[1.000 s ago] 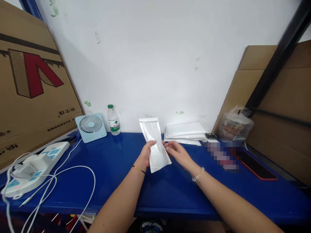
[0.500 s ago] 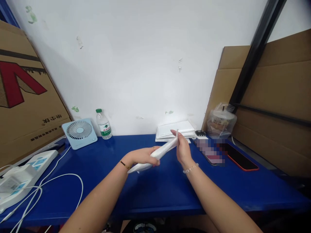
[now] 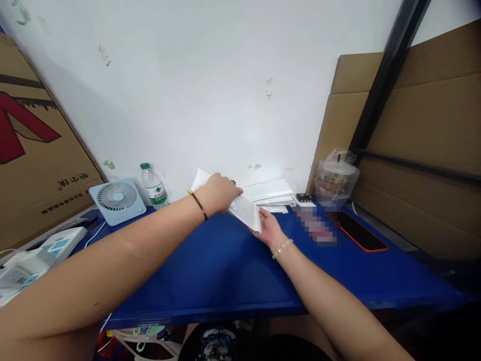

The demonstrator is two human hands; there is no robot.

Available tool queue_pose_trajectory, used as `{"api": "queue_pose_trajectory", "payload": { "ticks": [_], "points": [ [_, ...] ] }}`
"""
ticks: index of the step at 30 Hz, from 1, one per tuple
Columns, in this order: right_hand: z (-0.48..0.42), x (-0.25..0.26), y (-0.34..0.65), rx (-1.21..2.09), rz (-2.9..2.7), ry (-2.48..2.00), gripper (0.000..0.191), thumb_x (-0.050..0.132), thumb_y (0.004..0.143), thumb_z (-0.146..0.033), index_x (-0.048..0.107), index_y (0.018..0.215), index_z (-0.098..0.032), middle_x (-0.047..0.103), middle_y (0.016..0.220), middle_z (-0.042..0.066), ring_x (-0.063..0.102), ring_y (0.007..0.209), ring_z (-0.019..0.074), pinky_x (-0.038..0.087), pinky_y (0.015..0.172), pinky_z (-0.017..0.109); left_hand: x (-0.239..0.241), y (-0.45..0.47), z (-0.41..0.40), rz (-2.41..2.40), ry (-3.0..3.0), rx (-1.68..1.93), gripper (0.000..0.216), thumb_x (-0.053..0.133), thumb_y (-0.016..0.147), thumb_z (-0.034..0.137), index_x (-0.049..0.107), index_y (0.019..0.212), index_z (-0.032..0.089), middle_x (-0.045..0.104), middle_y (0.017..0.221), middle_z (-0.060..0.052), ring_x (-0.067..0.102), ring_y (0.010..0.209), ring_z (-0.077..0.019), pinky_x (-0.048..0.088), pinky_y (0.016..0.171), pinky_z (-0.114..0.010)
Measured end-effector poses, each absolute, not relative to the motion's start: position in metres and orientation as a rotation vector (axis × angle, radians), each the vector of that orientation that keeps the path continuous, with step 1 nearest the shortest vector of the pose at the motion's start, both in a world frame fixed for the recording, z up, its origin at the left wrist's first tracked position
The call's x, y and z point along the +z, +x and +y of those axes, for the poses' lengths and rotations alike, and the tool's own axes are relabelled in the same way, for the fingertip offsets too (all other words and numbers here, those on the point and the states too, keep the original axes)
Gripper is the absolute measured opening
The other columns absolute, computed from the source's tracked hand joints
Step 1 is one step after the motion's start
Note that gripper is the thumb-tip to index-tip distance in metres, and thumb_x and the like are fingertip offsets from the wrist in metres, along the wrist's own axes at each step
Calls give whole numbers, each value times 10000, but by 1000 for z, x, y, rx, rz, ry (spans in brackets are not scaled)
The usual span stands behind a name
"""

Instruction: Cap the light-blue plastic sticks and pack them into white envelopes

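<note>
A flat white packet (image 3: 246,210) is held above the blue table (image 3: 210,265), tilted down to the right. My left hand (image 3: 218,193) is closed over its upper part, with a dark bracelet on the wrist. My right hand (image 3: 267,228) supports the packet's lower right end from beneath, fingers curled against it; a bead bracelet sits on that wrist. Just behind both hands, a stack of similar white packets (image 3: 268,193) lies against the wall.
A small pale-blue fan (image 3: 117,199) and a water bottle (image 3: 152,186) stand at the back left. A white power strip (image 3: 41,250) lies far left. A bagged drink cup (image 3: 334,178), a phone (image 3: 363,233) and cardboard sheets (image 3: 421,135) occupy the right.
Both hands carried the packet away from me toward the wall, to beside the stack. My left hand moved from beneath it to on top. The view shifted right.
</note>
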State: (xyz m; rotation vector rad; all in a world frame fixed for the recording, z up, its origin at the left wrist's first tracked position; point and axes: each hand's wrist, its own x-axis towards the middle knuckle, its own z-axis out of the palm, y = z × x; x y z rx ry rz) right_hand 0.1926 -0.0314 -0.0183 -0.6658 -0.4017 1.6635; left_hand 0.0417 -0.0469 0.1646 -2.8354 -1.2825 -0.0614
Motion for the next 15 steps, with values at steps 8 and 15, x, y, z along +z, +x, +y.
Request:
{"api": "queue_pose_trajectory", "payload": {
  "ticks": [8,15],
  "points": [
    [-36,-21,179,1555,-286,-871,185,541,848,-361,585,893,-187,646,590,-5,596,479,141,462,416,240,178,47,-53,-906,-2348,317,389,637,696,140,620,1071,240,675,933,-82,598,896,-228,321,826,-352],
    [-33,-29,185,1272,-618,-979,400,662,705,-555,498,635,-197,426,397,-57,347,313,74,199,280,197,180,39,-51,-1069,-2367,415,569,709,575,186,591,1125,270,668,953,-74,600,869,-243,361,812,-356]
  ]
}}
